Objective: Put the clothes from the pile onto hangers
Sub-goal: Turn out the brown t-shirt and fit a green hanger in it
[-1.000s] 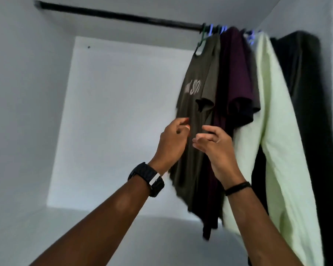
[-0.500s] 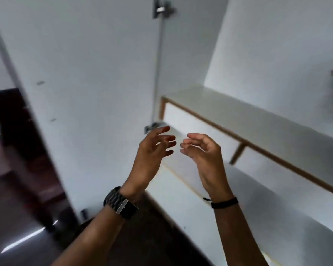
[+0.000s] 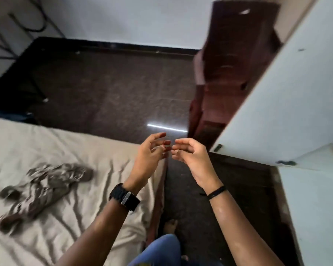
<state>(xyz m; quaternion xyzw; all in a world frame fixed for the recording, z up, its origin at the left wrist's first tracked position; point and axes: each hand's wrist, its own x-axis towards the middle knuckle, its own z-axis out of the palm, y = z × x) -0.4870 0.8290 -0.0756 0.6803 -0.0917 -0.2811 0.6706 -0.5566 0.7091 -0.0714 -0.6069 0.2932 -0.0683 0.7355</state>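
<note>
Going for the next piece of clothing

My left hand [image 3: 148, 160] and right hand [image 3: 190, 158] are empty, fingers loosely curled; next I must reach to the crumpled garment [image 3: 44, 187] on the bed [image 3: 104, 189].

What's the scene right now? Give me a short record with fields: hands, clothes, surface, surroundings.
left hand: empty, fingers loosely spread
right hand: empty, fingers loosely curled, fingertips near the left's
garment: crumpled, grey-brown, lying on the bed, apart from both hands
bed: beige wrinkled sheet, at left
wardrobe door: white, open, at right
hangers: none in view
</note>
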